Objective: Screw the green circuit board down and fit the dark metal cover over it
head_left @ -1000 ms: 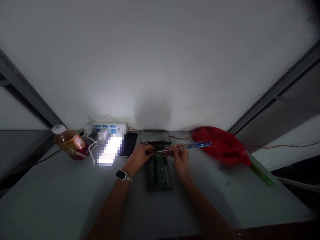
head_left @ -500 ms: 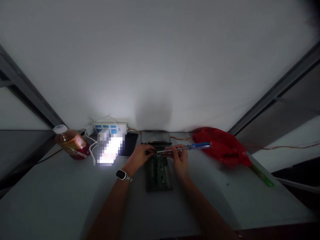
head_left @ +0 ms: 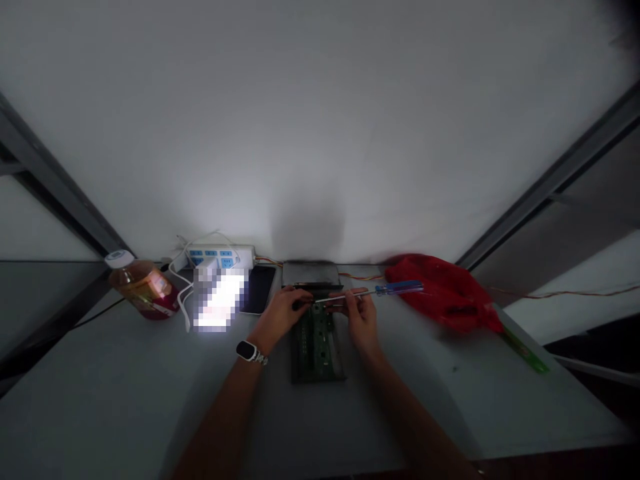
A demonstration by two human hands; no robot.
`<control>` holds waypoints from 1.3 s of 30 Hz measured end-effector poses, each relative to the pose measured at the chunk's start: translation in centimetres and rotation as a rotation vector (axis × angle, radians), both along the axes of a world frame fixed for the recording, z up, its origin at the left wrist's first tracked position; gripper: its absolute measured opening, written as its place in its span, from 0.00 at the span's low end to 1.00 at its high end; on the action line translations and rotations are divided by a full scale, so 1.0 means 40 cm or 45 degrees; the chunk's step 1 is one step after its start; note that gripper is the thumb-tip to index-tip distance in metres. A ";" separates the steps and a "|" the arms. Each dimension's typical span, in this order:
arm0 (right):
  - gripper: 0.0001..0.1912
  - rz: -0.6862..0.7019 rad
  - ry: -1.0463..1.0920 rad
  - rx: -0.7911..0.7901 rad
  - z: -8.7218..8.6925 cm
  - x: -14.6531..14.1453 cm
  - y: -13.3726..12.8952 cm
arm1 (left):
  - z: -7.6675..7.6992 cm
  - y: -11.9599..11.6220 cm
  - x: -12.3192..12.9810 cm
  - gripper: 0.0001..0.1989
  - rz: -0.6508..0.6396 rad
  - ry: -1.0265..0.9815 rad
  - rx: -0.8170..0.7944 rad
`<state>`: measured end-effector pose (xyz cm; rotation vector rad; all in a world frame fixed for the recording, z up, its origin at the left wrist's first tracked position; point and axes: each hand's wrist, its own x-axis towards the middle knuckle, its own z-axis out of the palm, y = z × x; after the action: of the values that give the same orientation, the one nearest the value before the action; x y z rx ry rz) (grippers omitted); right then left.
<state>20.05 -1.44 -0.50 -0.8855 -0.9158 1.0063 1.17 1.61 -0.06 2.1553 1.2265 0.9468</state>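
Note:
A green circuit board in a dark frame lies on the grey table. My right hand is closed on a screwdriver with a blue handle; its shaft points left across the board's far end. At the upper left corner of the board, my left hand has its fingers pinched together near the screwdriver's tip. What those fingers hold is too small and dark to tell. A grey metal box sits just behind the board.
To the left are a bottle with a white cap, a white power strip with cables, a brightly lit blurred object and a dark tablet. A red plastic bag and a green strip lie on the right.
The screwdriver's handle has shifted slightly up and right with my right hand. My left hand and wrist have moved a little to the right.

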 end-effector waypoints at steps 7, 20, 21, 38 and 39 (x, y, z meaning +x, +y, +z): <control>0.17 -0.205 0.045 0.030 0.012 0.053 0.016 | 0.021 0.017 0.007 0.09 0.018 0.041 0.138; 0.19 -0.214 0.000 0.042 0.010 0.053 0.016 | -0.010 0.061 0.094 0.11 0.010 0.256 0.055; 0.19 -0.204 -0.005 0.042 0.010 0.053 0.016 | -0.010 0.059 0.087 0.11 0.029 0.255 0.048; 0.09 0.108 -0.976 0.193 0.139 -0.012 0.112 | 0.027 0.016 0.054 0.11 0.094 -0.128 0.142; 0.07 0.099 -1.072 0.199 0.150 -0.021 0.124 | 0.025 0.019 0.052 0.10 0.120 -0.132 0.134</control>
<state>19.20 3.50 5.51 -1.1648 -1.7185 0.5937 3.25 2.36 0.94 2.1141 1.2623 1.1722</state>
